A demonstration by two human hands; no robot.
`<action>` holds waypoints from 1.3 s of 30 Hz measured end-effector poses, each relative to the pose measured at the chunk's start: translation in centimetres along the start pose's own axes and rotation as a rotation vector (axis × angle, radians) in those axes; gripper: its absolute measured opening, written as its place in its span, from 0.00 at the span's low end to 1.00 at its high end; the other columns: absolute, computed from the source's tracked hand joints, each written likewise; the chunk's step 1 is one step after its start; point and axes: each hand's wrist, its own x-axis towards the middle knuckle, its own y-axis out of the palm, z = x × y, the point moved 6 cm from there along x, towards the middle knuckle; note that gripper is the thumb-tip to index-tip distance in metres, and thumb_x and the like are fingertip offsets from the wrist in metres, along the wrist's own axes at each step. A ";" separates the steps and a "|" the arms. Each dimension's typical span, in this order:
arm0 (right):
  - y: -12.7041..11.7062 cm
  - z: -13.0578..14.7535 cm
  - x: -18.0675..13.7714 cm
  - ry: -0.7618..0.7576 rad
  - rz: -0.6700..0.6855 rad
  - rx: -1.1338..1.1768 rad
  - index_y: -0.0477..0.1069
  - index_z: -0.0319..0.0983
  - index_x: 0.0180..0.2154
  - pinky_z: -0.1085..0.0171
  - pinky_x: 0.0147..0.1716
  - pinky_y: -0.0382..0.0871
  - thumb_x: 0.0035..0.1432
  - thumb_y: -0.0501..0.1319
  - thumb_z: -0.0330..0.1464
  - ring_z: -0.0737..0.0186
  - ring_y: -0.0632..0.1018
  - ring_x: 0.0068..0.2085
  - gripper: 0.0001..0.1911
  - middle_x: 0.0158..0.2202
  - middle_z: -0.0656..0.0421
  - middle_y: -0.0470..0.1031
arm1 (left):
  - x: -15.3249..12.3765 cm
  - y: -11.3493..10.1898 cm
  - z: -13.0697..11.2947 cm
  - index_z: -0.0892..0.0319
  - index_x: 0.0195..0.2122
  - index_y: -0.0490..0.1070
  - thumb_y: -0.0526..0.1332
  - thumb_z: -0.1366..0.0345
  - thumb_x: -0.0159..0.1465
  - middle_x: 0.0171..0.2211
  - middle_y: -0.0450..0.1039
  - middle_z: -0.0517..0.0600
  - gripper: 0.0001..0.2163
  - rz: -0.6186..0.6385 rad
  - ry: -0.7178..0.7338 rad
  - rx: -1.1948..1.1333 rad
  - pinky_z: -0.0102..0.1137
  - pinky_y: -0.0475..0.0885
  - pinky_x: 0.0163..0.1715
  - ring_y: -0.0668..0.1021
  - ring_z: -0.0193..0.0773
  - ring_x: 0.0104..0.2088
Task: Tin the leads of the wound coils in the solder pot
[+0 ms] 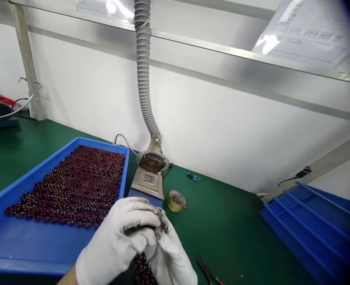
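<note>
White gloves cover both of my hands, which meet at the fingertips near the bottom middle of the view. My left hand [115,239] is closed, thumb and fingers pinched towards a small dark piece [164,225]. From the other side my right hand [173,255] closes on the same spot, its fingers mostly hidden. Gloves cover most of the piece, so its kind cannot be made out. Below the hands lie several small black rings with red and gold marks [143,270]. Similar rings [82,182] fill much of the blue tray [41,253] on the left.
Behind my hands stands a fume extractor [153,162] with a grey hose [143,67]. A round tin [175,201] and small blue cutters [193,177] are to its right. Dark pliers [207,273] lie at the front on the green bench [231,225]. Stacked blue trays [311,233] stand right.
</note>
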 end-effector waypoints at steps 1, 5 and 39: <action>0.0 -0.2 0.0 -0.001 0.001 0.009 0.73 0.46 0.39 0.55 0.45 0.69 0.42 0.68 0.40 0.55 0.76 0.43 0.19 0.40 0.58 0.76 | 0.0 0.0 0.2 0.49 0.34 0.74 0.58 0.78 0.54 0.39 0.76 0.42 0.15 -0.025 -0.023 -0.054 0.29 0.67 0.50 0.73 0.34 0.46; -0.1 -0.4 0.1 0.038 0.022 0.105 0.73 0.47 0.38 0.59 0.41 0.71 0.42 0.68 0.40 0.60 0.77 0.37 0.17 0.38 0.60 0.77 | -0.1 -0.6 1.8 0.52 0.29 0.74 0.55 0.77 0.53 0.35 0.76 0.43 0.12 -0.116 -0.144 -0.349 0.25 0.72 0.38 0.76 0.33 0.39; 0.1 -0.6 0.0 0.106 0.004 0.296 0.75 0.42 0.37 0.64 0.39 0.70 0.43 0.70 0.34 0.65 0.77 0.35 0.15 0.38 0.60 0.78 | -0.1 0.0 2.4 0.52 0.25 0.77 0.62 0.74 0.52 0.31 0.78 0.43 0.08 -0.116 -0.221 -0.450 0.25 0.69 0.43 0.76 0.36 0.40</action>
